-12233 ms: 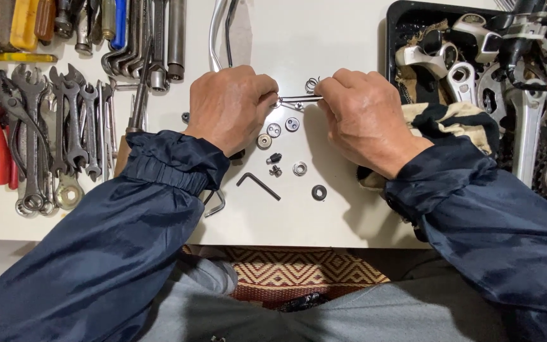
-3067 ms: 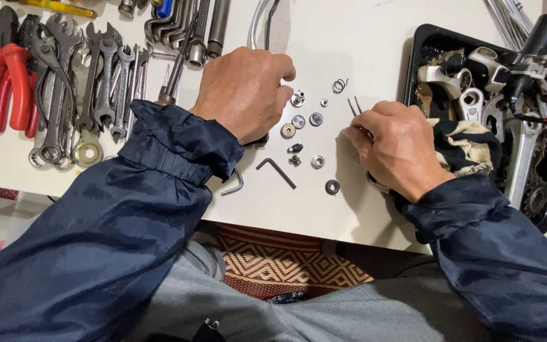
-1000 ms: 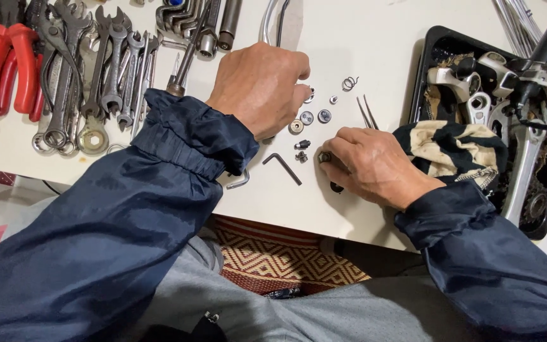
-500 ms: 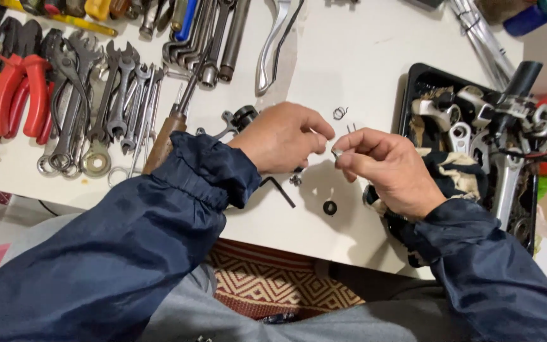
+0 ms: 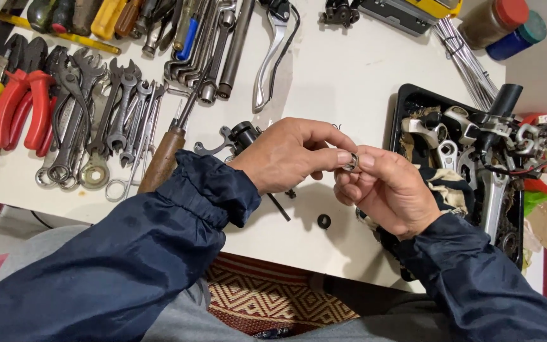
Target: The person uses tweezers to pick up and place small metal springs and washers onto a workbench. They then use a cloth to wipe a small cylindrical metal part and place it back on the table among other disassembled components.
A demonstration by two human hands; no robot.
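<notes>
My left hand (image 5: 289,155) and my right hand (image 5: 390,190) meet above the white table (image 5: 343,69), fingertips together. Between them they pinch a small silver metal ring (image 5: 351,162). Both hands are raised off the tabletop. Below them on the table lie a black washer (image 5: 324,221), a small dark nut (image 5: 291,194) and a black hex key (image 5: 279,207), partly hidden under my left wrist. A black and silver clamp part (image 5: 238,134) sits just behind my left hand.
Wrenches (image 5: 112,117), red-handled pliers (image 5: 17,111) and a wooden-handled tool (image 5: 159,158) lie at the left. A silver brake lever (image 5: 270,54) lies at the back. A black tray (image 5: 406,101) of bike parts stands at the right, with a bundle of spokes (image 5: 466,60) behind it.
My right hand picked a small part off the table and rose. My left hand left the scattered washers and came up to meet it. Both now pinch the ring.
</notes>
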